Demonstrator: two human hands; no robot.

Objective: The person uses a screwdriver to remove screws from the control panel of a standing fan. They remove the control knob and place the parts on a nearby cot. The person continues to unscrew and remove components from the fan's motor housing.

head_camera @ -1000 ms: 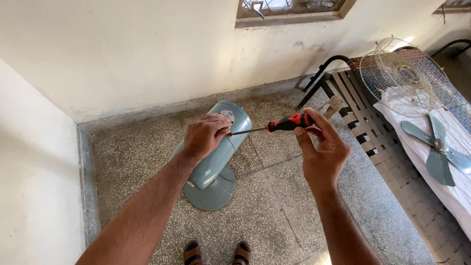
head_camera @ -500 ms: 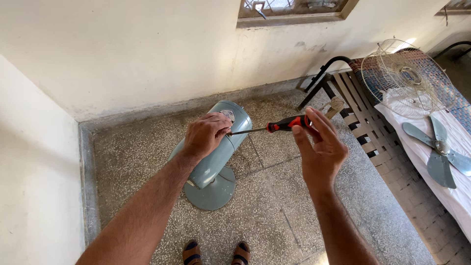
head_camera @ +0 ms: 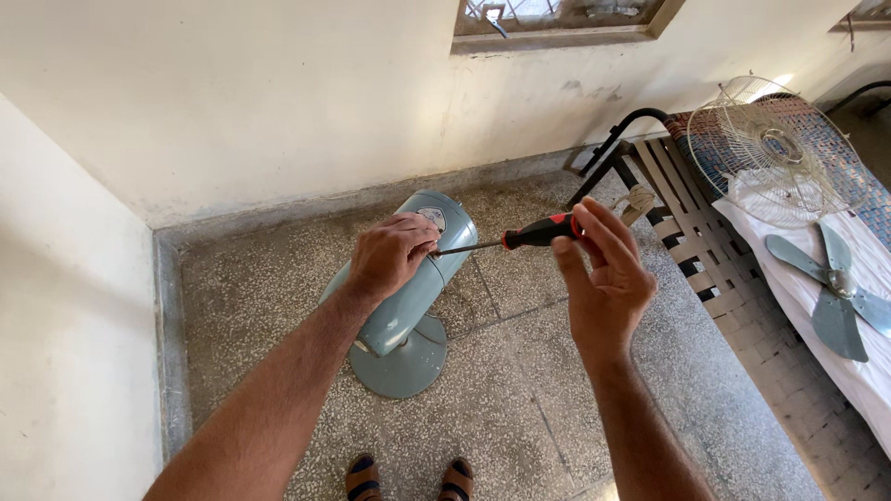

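Grey-blue fan body (head_camera: 408, 306) stands on the speckled floor (head_camera: 520, 408), close to the wall edge. Left hand (head_camera: 390, 255) wraps its top; its grip is closed on the housing. Right hand (head_camera: 603, 278) pinches the red-black screwdriver (head_camera: 529, 234), tip toward the housing. Farther right, on the bed (head_camera: 798, 278): wire guard (head_camera: 775, 153) and blades (head_camera: 835, 292).

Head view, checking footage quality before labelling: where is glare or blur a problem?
Head view: sharp on the left hand, right hand and screwdriver; sunlight washes out the wire fan guard at upper right; the wall is evenly lit; the edges bow slightly.
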